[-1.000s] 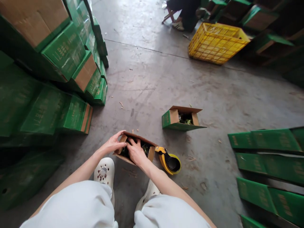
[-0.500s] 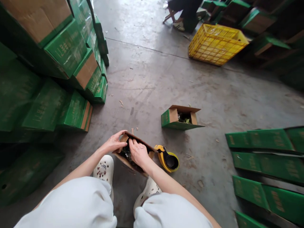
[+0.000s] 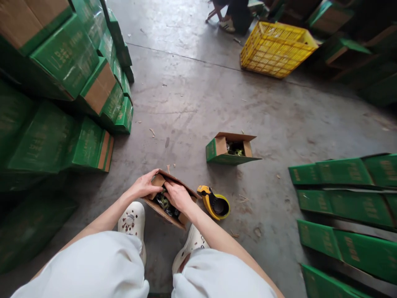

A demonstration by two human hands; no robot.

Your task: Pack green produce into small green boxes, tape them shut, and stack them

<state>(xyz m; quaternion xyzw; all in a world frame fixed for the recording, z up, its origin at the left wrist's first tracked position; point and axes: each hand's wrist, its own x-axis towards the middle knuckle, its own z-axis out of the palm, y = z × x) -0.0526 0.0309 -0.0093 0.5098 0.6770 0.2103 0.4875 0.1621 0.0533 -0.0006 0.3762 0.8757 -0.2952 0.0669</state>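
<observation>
An open cardboard box point(image 3: 163, 214) sits between my shoes, its flaps up and a dark, shiny plastic-wrapped filling point(image 3: 165, 203) with greenish bits inside. My left hand point(image 3: 145, 185) is closed on the box's left end, thumb over the short flap. My right hand point(image 3: 176, 194) reaches into the opening with fingers stretched out; their tips are partly hidden against the far inner side. Just right of the box lies a yellow-and-black tape dispenser point(image 3: 214, 203) on the floor, touched by neither hand.
A second open green box point(image 3: 228, 158) with similar filling stands ahead. Green cartons point(image 3: 66, 56) are stacked at left, and rows of open green boxes point(image 3: 344, 171) stand at right. Farther off are a yellow crate point(image 3: 277, 49) and a seated person's shoe point(image 3: 228, 26).
My right hand has shifted toward the box's far side, leaving more of the filling visible. My left hand still grips the left end. The whole view has shifted slightly.
</observation>
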